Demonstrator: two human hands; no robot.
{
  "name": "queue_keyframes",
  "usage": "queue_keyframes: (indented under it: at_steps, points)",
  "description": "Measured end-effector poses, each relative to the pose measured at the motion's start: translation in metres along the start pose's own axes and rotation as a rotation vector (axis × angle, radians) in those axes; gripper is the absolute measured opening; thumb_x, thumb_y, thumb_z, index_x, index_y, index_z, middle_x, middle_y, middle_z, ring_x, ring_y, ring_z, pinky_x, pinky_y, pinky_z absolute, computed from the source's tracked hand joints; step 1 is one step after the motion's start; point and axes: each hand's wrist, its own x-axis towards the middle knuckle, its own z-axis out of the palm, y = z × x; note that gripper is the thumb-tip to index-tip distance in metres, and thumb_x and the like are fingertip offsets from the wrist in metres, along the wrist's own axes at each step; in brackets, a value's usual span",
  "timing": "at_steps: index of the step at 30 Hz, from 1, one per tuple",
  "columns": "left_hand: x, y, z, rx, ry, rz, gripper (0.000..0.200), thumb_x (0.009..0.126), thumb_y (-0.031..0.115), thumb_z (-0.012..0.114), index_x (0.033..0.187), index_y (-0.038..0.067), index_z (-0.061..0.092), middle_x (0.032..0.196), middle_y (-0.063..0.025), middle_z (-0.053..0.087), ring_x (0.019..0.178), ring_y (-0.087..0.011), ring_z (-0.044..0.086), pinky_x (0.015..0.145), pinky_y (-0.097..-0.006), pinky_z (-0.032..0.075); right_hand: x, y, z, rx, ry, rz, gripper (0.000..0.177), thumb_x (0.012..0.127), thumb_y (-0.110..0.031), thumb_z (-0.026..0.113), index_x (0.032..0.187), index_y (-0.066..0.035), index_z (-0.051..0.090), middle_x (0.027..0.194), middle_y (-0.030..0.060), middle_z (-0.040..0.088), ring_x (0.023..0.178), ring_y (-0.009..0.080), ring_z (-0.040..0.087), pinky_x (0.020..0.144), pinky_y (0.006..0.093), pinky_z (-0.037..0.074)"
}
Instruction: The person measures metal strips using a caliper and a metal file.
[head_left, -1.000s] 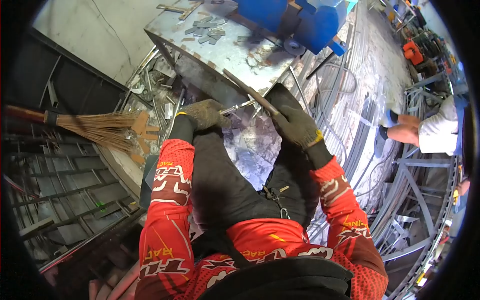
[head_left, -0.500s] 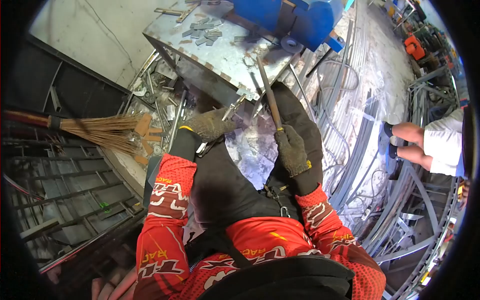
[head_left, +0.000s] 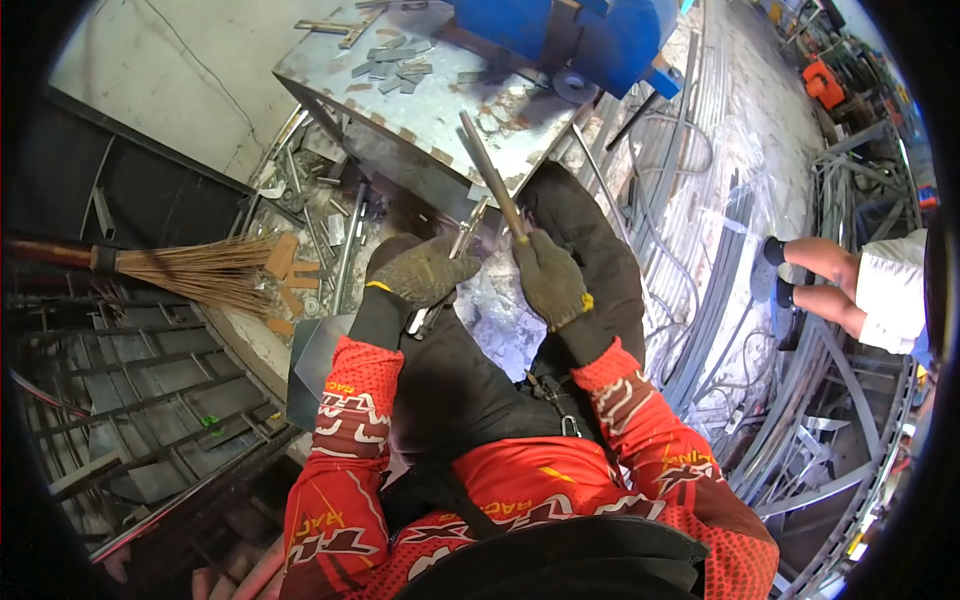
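Note:
My left hand (head_left: 425, 272), in a worn knit glove, is closed around silver locking pliers (head_left: 463, 238). Their jaws point at the near corner of the metal-topped table, and a small flat metal piece (head_left: 482, 190) shows at the jaw tips. In the other glove, my right hand (head_left: 552, 280) grips the lower end of a long, narrow file (head_left: 488, 172). The file slants up and left, its far end over the tabletop and its shaft just right of the plier jaws. Both hands are over my lap, between my knees.
Small cut metal plates (head_left: 392, 66) lie on the metal table (head_left: 440, 125), beside a blue machine (head_left: 560, 40). A straw broom (head_left: 200, 268) and scrap are at left. Long metal bars (head_left: 700, 300) and a hose cover the floor at right, where another person's legs (head_left: 825, 280) show.
My right hand has moved up and left with the file, bringing it close to the pliers. My left hand has shifted slightly right and down, with the pliers turned more upright.

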Motion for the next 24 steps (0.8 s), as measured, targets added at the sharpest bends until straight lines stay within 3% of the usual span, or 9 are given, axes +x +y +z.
queue_keyframes:
  at_steps: [5, 7, 8, 10, 12, 15, 19, 22, 24]
  points:
    - [0.007, -0.019, 0.017, -0.142, 0.062, 0.091, 0.066, 0.099, 0.05, 0.064, 0.148, 0.006, 0.058, 0.132, -0.0238, 0.069, 0.122, -0.0332, 0.066, 0.108, -0.0417, 0.048, 0.019, 0.02, 0.024, -0.209, 0.093, -0.226, 0.032, 0.106, -0.034, 0.055, 0.108, -0.003, 0.06, 0.081, 0.0276, 0.066, 0.078, 0.0492, 0.067, 0.068, 0.0605, 0.052]
    - [0.008, -0.018, 0.016, -0.177, 0.1, 0.155, 0.059, 0.098, 0.051, 0.068, 0.136, 0.006, 0.062, 0.087, -0.0139, 0.073, 0.075, -0.0233, 0.071, 0.07, -0.0405, 0.056, -0.002, 0.012, 0.013, -0.09, 0.027, 0.054, 0.032, 0.107, -0.035, 0.053, 0.111, -0.004, 0.059, 0.081, 0.0267, 0.066, 0.075, 0.0476, 0.068, 0.066, 0.059, 0.052]
    - [0.006, -0.016, 0.013, -0.183, 0.106, 0.157, 0.059, 0.098, 0.051, 0.068, 0.136, 0.006, 0.062, 0.087, -0.0139, 0.073, 0.075, -0.0233, 0.071, 0.07, -0.0405, 0.056, -0.013, 0.01, 0.009, -0.095, 0.025, 0.048, 0.032, 0.107, -0.035, 0.053, 0.111, -0.004, 0.059, 0.081, 0.0267, 0.066, 0.075, 0.0476, 0.068, 0.066, 0.059, 0.052]
    - [-0.006, 0.0, 0.001, 0.004, 0.05, 0.141, 0.067, 0.099, 0.046, 0.066, 0.149, 0.002, 0.055, 0.14, -0.0234, 0.066, 0.127, -0.0343, 0.064, 0.11, -0.0406, 0.047, -0.032, 0.007, 0.0, -0.143, -0.009, 0.176, 0.032, 0.108, -0.036, 0.05, 0.111, -0.005, 0.059, 0.081, 0.0259, 0.066, 0.075, 0.0475, 0.068, 0.065, 0.0587, 0.052]
    - [0.008, -0.015, 0.014, -0.089, 0.018, 0.09, 0.068, 0.099, 0.046, 0.067, 0.15, 0.003, 0.054, 0.136, -0.0225, 0.068, 0.123, -0.0329, 0.065, 0.108, -0.04, 0.048, -0.026, 0.007, -0.002, -0.127, -0.008, 0.156, 0.034, 0.109, -0.037, 0.048, 0.11, -0.005, 0.058, 0.082, 0.0265, 0.067, 0.078, 0.0485, 0.069, 0.067, 0.0604, 0.052]
    - [0.016, -0.02, 0.02, -0.147, 0.029, 0.082, 0.067, 0.099, 0.045, 0.067, 0.151, 0.005, 0.053, 0.127, -0.02, 0.071, 0.116, -0.0294, 0.066, 0.104, -0.0383, 0.049, 0.023, 0.012, 0.003, -0.16, -0.001, -0.093, 0.036, 0.109, -0.037, 0.046, 0.108, -0.003, 0.059, 0.089, 0.0281, 0.071, 0.081, 0.0494, 0.069, 0.069, 0.0617, 0.052]
    - [0.004, -0.004, 0.01, -0.204, -0.016, 0.054, 0.063, 0.099, 0.045, 0.067, 0.148, 0.007, 0.056, 0.115, -0.0152, 0.072, 0.102, -0.0244, 0.067, 0.096, -0.0367, 0.053, 0.025, 0.017, 0.014, -0.158, -0.004, -0.032, 0.036, 0.109, -0.037, 0.046, 0.107, -0.004, 0.059, 0.091, 0.0276, 0.071, 0.08, 0.0506, 0.069, 0.071, 0.0634, 0.052]
    - [-0.001, -0.003, 0.006, -0.122, 0.043, 0.148, 0.063, 0.099, 0.046, 0.067, 0.145, 0.005, 0.057, 0.112, -0.0159, 0.072, 0.095, -0.0245, 0.068, 0.09, -0.039, 0.054, -0.01, 0.012, 0.011, -0.146, 0.116, -0.147, 0.025, 0.108, -0.029, 0.053, 0.1, -0.005, 0.056, 0.08, 0.0267, 0.064, 0.078, 0.0493, 0.065, 0.064, 0.0598, 0.048]
    - [0.003, -0.006, 0.01, -0.118, 0.046, 0.111, 0.063, 0.099, 0.046, 0.066, 0.146, 0.006, 0.057, 0.109, -0.0165, 0.073, 0.091, -0.025, 0.069, 0.089, -0.0397, 0.055, -0.019, 0.006, 0.004, -0.113, 0.054, 0.033, 0.023, 0.108, -0.027, 0.054, 0.1, -0.006, 0.058, 0.082, 0.024, 0.064, 0.077, 0.0472, 0.066, 0.063, 0.058, 0.05]
